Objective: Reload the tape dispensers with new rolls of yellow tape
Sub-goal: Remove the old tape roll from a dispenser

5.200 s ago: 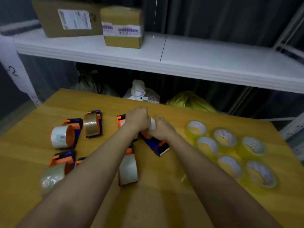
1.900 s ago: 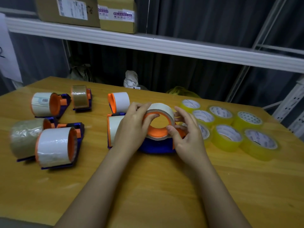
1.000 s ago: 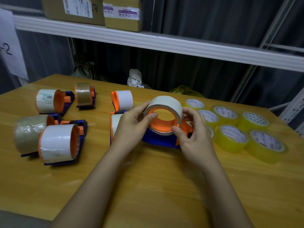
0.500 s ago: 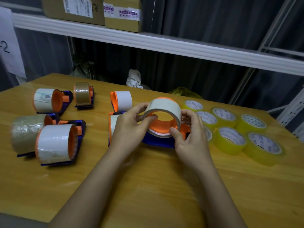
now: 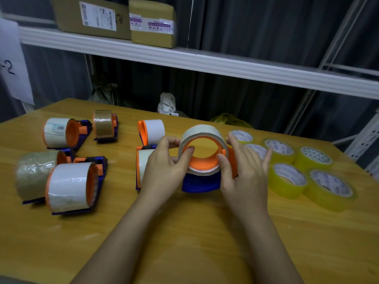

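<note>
Both hands are clamped on one blue-and-orange dispenser (image 5: 202, 182) at mid-table. The left hand (image 5: 164, 169) pinches the pale old roll (image 5: 202, 133), thumb hooked inside the orange hub (image 5: 202, 160). The right hand (image 5: 244, 167) holds the opposite side, thumb on the hub rim, outer fingers spread. The roll appears partly off the hub, though the angle leaves this uncertain. Beyond the right hand, six yellow rolls (image 5: 287, 180) lie flat, none fitted. Left of the grip, six other dispensers (image 5: 69, 187) all carry white or brown rolls. Judgement: no reload is complete; removal on the first unit is under way.
</note>
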`<action>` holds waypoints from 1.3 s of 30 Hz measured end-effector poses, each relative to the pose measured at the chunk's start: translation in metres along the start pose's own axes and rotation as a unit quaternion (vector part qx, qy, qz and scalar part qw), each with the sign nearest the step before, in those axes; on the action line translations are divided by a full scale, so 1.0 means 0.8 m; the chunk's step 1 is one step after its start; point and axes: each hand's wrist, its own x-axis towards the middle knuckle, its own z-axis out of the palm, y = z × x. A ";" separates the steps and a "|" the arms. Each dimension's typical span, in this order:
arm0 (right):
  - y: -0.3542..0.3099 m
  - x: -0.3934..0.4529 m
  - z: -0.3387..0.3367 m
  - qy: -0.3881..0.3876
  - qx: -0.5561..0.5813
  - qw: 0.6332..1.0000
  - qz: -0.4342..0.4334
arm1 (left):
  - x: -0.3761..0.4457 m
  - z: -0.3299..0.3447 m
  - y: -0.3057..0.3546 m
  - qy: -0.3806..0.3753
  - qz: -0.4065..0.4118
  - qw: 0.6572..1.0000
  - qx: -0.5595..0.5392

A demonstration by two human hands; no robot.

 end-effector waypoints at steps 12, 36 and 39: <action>-0.026 -0.002 0.009 -0.053 0.009 0.992 0.111 | 0.000 0.015 0.009 -0.024 -0.115 0.972 -0.205; 0.009 -0.001 0.008 0.064 0.055 0.996 -0.034 | 0.010 0.004 0.009 -0.189 -0.146 0.955 -0.177; 0.006 0.002 0.009 0.049 0.140 0.989 0.002 | 0.006 0.005 0.006 -0.195 -0.115 0.957 -0.180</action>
